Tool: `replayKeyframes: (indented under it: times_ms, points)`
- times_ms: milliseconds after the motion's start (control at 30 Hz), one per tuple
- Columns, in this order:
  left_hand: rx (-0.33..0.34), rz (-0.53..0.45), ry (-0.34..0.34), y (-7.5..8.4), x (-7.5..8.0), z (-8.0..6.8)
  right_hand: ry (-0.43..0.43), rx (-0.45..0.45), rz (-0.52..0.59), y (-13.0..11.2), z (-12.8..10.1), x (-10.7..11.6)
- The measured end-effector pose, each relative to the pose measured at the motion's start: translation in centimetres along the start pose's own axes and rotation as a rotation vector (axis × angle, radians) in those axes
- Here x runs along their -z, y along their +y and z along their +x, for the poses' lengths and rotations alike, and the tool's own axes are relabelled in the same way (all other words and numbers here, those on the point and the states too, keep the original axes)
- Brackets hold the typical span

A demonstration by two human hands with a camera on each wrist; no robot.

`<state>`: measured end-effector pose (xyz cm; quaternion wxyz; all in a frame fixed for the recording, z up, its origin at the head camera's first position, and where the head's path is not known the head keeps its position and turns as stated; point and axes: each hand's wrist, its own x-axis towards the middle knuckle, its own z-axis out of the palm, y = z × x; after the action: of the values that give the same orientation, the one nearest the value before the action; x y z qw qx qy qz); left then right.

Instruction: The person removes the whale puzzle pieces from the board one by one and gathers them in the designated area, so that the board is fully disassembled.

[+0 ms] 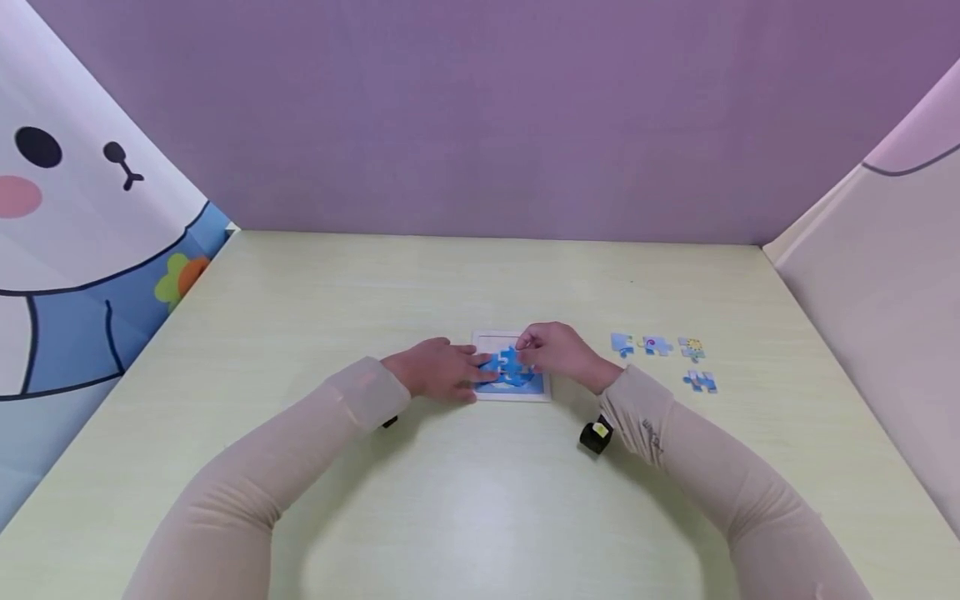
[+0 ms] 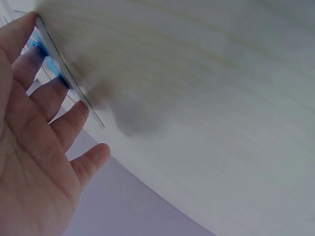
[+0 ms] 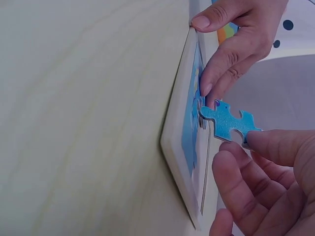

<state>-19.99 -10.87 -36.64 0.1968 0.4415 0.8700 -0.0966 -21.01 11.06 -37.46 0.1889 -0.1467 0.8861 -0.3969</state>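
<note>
Blue cardboard jigsaw piece (image 3: 227, 121) pinched at its outer edge by right hand (image 1: 556, 352), tab touching white-framed puzzle tray (image 3: 173, 147), tray pressed by left hand's (image 1: 437, 369) straight fingers (image 3: 220, 65).

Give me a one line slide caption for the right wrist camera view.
Right hand holds a blue puzzle piece at the puzzle tray while left hand fingers press on the tray.

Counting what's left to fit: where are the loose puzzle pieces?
Head view: four loose pieces lie on the table, right of the puzzle tray and beyond the right hand.
</note>
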Motion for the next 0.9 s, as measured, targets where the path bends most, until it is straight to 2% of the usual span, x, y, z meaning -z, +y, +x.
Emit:
replayKeyframes:
  times_ms: [333, 667, 900]
  points:
    - [-0.016, 0.009, 0.026, -0.3, -0.6, 0.1, 0.019, -0.006, 0.013, 1.1, -0.8, 0.9]
    - [-0.069, 0.074, 0.096, -0.3, -0.7, -0.5, 0.049, -0.045, 0.013, 2.5, -2.4, 2.3]
    - [-0.099, 0.049, 0.139, -0.1, -0.8, -0.5, 0.076, -0.066, 0.040, 4.1, -4.0, 4.0]
